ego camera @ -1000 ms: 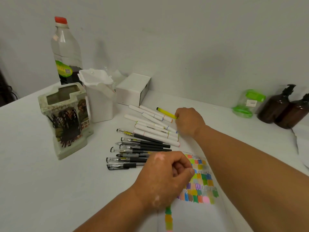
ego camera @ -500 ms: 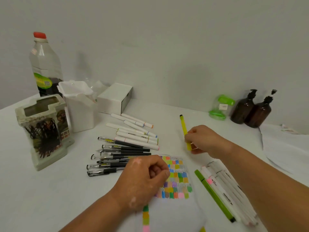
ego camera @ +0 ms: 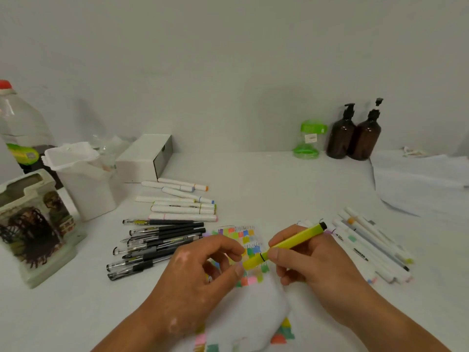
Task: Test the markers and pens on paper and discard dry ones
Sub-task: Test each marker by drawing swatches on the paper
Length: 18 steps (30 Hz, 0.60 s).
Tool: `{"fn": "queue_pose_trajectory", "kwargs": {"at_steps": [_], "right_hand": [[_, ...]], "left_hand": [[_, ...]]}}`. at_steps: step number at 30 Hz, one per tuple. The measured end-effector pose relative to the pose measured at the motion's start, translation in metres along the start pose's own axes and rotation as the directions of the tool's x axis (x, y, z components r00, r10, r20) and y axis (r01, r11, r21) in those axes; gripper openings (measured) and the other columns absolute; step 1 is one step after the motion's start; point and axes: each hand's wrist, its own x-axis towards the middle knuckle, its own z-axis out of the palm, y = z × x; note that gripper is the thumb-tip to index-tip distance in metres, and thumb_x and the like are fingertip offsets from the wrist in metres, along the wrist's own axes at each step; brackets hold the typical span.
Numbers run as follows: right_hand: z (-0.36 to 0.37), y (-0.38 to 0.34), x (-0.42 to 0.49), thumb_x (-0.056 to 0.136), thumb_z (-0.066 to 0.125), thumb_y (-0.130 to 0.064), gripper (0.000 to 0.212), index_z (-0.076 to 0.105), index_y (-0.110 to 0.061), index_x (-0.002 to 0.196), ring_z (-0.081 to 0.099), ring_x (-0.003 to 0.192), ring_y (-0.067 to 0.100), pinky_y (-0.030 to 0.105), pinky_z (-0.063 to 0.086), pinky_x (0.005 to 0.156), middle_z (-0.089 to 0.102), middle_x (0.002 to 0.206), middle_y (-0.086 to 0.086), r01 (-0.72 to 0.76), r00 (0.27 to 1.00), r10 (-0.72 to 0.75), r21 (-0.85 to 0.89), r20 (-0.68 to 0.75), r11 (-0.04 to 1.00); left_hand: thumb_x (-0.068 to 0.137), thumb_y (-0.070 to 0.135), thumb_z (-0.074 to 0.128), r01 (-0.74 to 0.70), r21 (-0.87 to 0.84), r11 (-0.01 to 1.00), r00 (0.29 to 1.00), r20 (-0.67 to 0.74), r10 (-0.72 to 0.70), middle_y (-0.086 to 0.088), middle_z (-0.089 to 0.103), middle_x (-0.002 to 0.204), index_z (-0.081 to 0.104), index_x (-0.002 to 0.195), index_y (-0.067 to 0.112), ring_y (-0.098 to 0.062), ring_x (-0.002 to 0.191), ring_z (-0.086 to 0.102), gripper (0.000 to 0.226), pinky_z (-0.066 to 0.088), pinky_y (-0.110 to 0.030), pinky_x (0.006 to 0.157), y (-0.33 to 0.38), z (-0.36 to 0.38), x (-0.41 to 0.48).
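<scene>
A yellow marker (ego camera: 297, 240) is held slanted above the test paper (ego camera: 250, 304), which carries many coloured swatches. My right hand (ego camera: 308, 262) grips the marker's barrel. My left hand (ego camera: 203, 270) pinches its near capped end between thumb and fingers. Left of the paper lie several black gel pens (ego camera: 157, 243) and, behind them, several white markers (ego camera: 181, 203). Another group of white markers (ego camera: 370, 246) lies to the right of my right hand.
A decorated pen holder (ego camera: 33, 224) and a white container (ego camera: 81, 179) stand at the left, with a plastic bottle (ego camera: 20, 133) and a white box (ego camera: 144, 157) behind. Two brown pump bottles (ego camera: 354, 135) and a green-lidded jar (ego camera: 308, 139) stand by the wall. Loose white sheets (ego camera: 421, 181) lie at the right.
My right hand picked the yellow marker from the left pile and brought it over the paper. My left hand lifted off the paper and took hold of the marker's near end.
</scene>
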Motion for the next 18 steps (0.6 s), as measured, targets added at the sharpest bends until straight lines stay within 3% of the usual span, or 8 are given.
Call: {"fn": "queue_pose_trajectory", "kwargs": {"at_steps": [6, 11, 15, 18], "right_hand": [[0.007, 0.004, -0.003, 0.072, 0.08, -0.022, 0.016, 0.078, -0.022, 0.087, 0.066, 0.06, 0.018, 0.027, 0.053, 0.056, 0.07, 0.066, 0.008, 0.035, 0.995, -0.035, 0.008, 0.089, 0.999], [0.002, 0.002, -0.007, 0.074, 0.079, -0.028, 0.017, 0.078, -0.025, 0.091, 0.066, 0.06, 0.016, 0.026, 0.053, 0.056, 0.07, 0.066, 0.004, 0.096, 0.992, -0.092, -0.053, 0.088, 0.994], [0.009, 0.004, -0.012, 0.071, 0.078, -0.044, 0.026, 0.077, -0.029, 0.092, 0.068, 0.065, 0.019, 0.024, 0.054, 0.058, 0.072, 0.074, 0.003, 0.147, 0.985, -0.135, -0.116, 0.106, 0.982], [0.014, 0.006, -0.013, 0.068, 0.078, -0.049, 0.03, 0.076, -0.028, 0.089, 0.068, 0.066, 0.024, 0.024, 0.054, 0.057, 0.07, 0.073, 0.003, 0.169, 0.983, -0.16, -0.101, 0.095, 0.98]], "left_hand": [[0.087, 0.039, 0.074, -0.014, 0.086, 0.996, 0.998, 0.067, 0.008, 0.015, 0.071, 0.097, 0.07, 0.11, 0.04, -0.016, 0.082, 0.067, 0.024, 0.056, -0.028, 0.069, 0.002, 0.005, 0.0], [0.09, 0.034, 0.062, -0.08, 0.185, 0.98, 0.995, 0.067, 0.069, 0.025, 0.068, 0.098, 0.072, 0.108, 0.035, -0.003, 0.084, 0.064, 0.02, 0.045, -0.009, 0.07, 0.003, 0.003, 0.001], [0.099, 0.038, 0.052, -0.168, 0.204, 0.964, 0.98, 0.139, 0.142, 0.023, 0.065, 0.095, 0.067, 0.117, 0.032, -0.001, 0.083, 0.061, 0.024, 0.041, -0.009, 0.069, 0.008, 0.009, 0.001], [0.103, 0.044, 0.042, -0.182, 0.194, 0.964, 0.972, 0.184, 0.146, 0.02, 0.06, 0.086, 0.065, 0.108, 0.03, -0.003, 0.077, 0.057, 0.028, 0.038, -0.013, 0.064, 0.01, 0.012, 0.0]]}}
